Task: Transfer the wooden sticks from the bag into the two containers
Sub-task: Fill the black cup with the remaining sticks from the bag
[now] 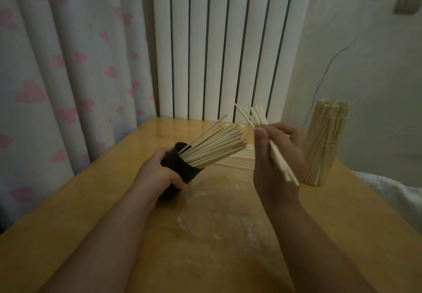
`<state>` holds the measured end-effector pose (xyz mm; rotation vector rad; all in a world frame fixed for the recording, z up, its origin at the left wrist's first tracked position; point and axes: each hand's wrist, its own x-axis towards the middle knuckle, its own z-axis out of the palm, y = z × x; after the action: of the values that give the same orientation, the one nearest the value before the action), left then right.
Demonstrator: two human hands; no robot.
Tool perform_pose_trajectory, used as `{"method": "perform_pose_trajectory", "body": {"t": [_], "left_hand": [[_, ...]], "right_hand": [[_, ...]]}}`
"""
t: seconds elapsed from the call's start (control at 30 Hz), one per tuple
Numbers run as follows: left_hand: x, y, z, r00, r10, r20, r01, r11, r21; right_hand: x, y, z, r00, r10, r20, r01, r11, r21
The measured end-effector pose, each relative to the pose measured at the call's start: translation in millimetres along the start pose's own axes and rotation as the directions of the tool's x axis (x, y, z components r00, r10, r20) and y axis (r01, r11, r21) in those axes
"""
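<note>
My left hand (159, 175) grips a black cup (182, 169) tilted to the right, its mouth full of wooden sticks (217, 147) that fan out toward the upper right. My right hand (277, 155) holds a small bunch of sticks (267, 137) between thumb and fingers, raised just right of the cup's stick ends. A clear container (324, 151) packed with upright sticks stands at the table's right edge. A clear plastic bag (205, 215) lies flat on the table below the hands, with a few loose sticks (242, 155) on it behind my right hand.
The wooden table (91, 201) reaches back to a white radiator (219, 48). A curtain with pink hearts (68, 64) hangs at the left. White fabric (388, 192) lies past the table's right edge.
</note>
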<state>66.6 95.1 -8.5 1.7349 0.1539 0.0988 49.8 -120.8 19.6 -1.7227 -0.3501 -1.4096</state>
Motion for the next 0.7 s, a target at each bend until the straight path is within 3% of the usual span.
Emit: {"method": "perform_pose_trajectory", "body": {"t": [0.1,0.2,0.47,0.6,0.7], "left_hand": [[0,0,0,1.000,0.005,0.009,-0.006,1.000,0.021],[0,2,1,1.000,0.009,0.015,-0.009,0.999,0.051],[-2,4,4,0.999,0.027,0.037,-0.031,0.995,0.099],[-2,5,4,0.999,0.019,0.041,-0.023,0.993,0.119],[-2,5,5,0.999,0.024,0.045,-0.030,0.991,0.134]], "right_hand": [[4,-4,1,0.990,0.141,-0.005,-0.138,0.974,0.178],[5,-12,0,0.946,0.308,0.097,-0.323,0.904,0.281],[6,-16,3,0.899,0.362,0.247,-0.418,0.879,0.230],[6,-14,4,0.825,0.442,0.352,-0.528,0.826,0.200],[8,-10,4,0.741,0.465,0.484,-0.553,0.832,0.048]]}}
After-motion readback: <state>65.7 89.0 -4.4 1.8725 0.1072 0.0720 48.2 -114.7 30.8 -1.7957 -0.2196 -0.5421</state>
